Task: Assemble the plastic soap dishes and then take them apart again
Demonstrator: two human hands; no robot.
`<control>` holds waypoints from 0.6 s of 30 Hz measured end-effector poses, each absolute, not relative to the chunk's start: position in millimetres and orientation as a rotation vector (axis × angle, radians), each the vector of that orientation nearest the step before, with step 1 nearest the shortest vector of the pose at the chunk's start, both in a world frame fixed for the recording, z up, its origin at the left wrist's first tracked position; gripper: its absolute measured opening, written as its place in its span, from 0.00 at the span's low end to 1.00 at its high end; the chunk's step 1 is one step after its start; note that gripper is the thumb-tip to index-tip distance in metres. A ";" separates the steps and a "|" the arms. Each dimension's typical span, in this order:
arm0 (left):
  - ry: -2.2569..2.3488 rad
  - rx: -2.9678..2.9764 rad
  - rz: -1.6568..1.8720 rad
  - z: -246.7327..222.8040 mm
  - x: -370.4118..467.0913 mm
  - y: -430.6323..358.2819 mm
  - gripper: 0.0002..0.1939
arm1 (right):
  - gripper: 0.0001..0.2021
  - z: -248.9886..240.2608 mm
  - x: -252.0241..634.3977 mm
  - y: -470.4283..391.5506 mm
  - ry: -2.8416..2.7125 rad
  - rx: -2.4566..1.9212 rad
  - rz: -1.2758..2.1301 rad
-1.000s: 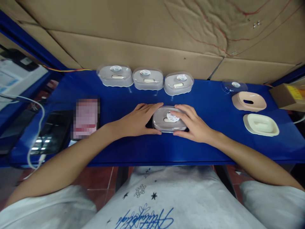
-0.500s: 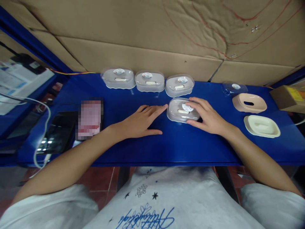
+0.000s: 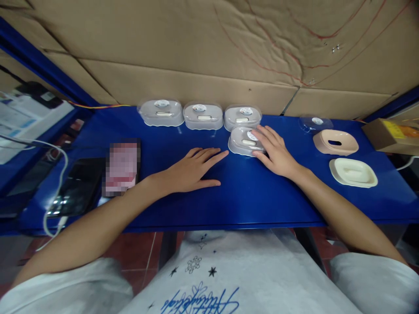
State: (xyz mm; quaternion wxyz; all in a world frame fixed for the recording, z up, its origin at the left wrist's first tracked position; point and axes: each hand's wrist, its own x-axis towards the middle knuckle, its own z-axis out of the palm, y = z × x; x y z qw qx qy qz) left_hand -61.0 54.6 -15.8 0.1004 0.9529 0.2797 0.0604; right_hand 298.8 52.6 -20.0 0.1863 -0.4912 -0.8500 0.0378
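My right hand [image 3: 275, 152] grips the right end of a grey soap box [image 3: 240, 144] with a clear lid and a round sticker, thumb at the front and fingers over the top. The box stands on the blue table, just in front of the right-hand box [image 3: 242, 117] of a row. Two like boxes, the middle one [image 3: 203, 117] and the left one [image 3: 162, 113], complete that row. My left hand [image 3: 194, 170] lies open, palm down, its fingers spread on the table. Its index fingertip points at the gripped box's left end, slightly apart from it.
At right lie a clear lid [image 3: 314, 124], a peach soap-box part [image 3: 336, 143] with a slot, and a cream tray [image 3: 353, 172]. A cardboard box [image 3: 391, 135] stands beyond. At left are a phone [image 3: 121, 168], a black glossy object [image 3: 78, 187] and a white cable [image 3: 65, 170].
My right hand has slid the soap box away from me, up close to the row's right-hand box. My left hand stays nearly where it was. The view has shifted slightly.
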 end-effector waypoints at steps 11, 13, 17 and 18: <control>0.846 2.848 0.145 -14.2 -61.6 53.5 0.45 | 0.37 -23.0 287.6 52.0 -2.332 -1.458 -0.008; 0.845 2.842 0.155 -14.3 -61.9 53.3 0.45 | 0.36 -19.8 291.0 51.0 -2.344 -1.452 0.010; 0.843 2.827 0.146 -14.2 -62.4 53.0 0.44 | 0.34 -10.5 308.3 48.8 -2.352 -1.442 0.032; 0.838 2.826 0.142 -14.2 -62.4 52.9 0.43 | 0.34 -7.8 314.6 48.3 -2.349 -1.453 0.037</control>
